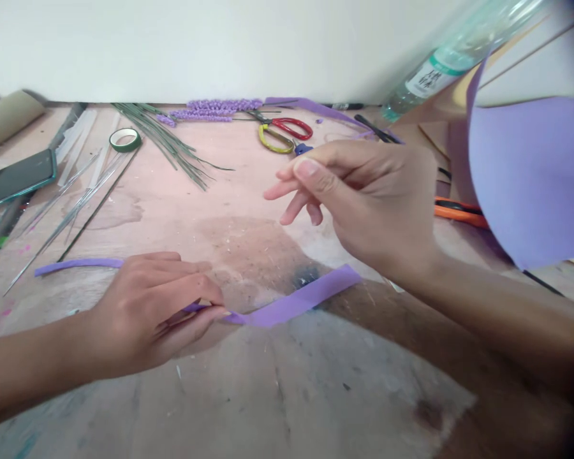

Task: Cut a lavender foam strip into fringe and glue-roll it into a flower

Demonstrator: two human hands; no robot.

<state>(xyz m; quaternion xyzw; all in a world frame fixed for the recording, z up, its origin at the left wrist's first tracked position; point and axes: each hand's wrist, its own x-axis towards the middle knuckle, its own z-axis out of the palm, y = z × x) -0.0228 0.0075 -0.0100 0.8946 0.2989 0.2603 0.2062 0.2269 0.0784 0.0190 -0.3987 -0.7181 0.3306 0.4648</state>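
Note:
A long purple paper strip [306, 298] lies across the front of the table, narrow on the left and wider on the right. My left hand [157, 309] is closed on its middle, pinching it between thumb and fingers, and the strip looks folded or twisted there. Above and right of the strip, my right hand [354, 197] hovers in the air. Its thumb presses against the index finger while the other fingers stay loosely extended. Whether anything tiny is in that pinch, I cannot make out. A small blue tip [303, 149] shows just behind it.
Scissors [291, 127], green stems [172, 143] and purple flower spikes [224, 107] lie at the back. On the left are green tape [124, 139], thin wires [79, 197] and a phone [19, 178]. A bottle [435, 73] and a curved purple sheet [536, 178] stand right.

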